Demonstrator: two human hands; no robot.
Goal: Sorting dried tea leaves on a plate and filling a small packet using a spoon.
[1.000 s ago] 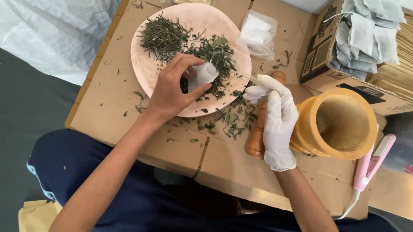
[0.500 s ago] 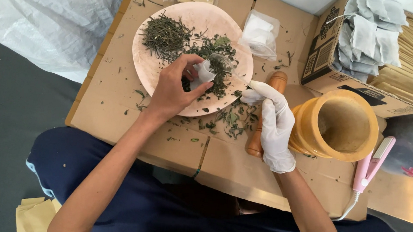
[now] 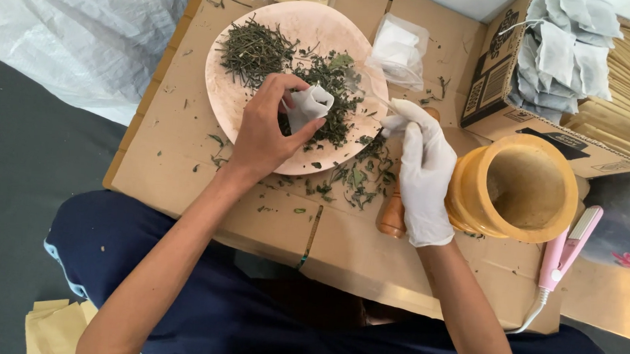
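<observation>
Left hand (image 3: pixel 266 133) pinched small white bag (image 3: pixel 310 104) over herb plate (image 3: pixel 232 97) at centre frame, gloved right hand (image 3: pixel 425 170) just right gripping a clear spoon (image 3: pixel 369 90).

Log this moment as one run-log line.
left hand: holds small white bag over plate | right hand: gloved, spoon in dried herbs

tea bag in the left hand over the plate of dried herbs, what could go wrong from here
1. The small white bag is held open in the left hand, so herbs may miss it; bits already litter the cardboard.
2. Herbs lie heaped near the plate edge, so a nudge could push more off.
3. The gloved right hand sits close to the wooden mortar and may bump it.
</observation>
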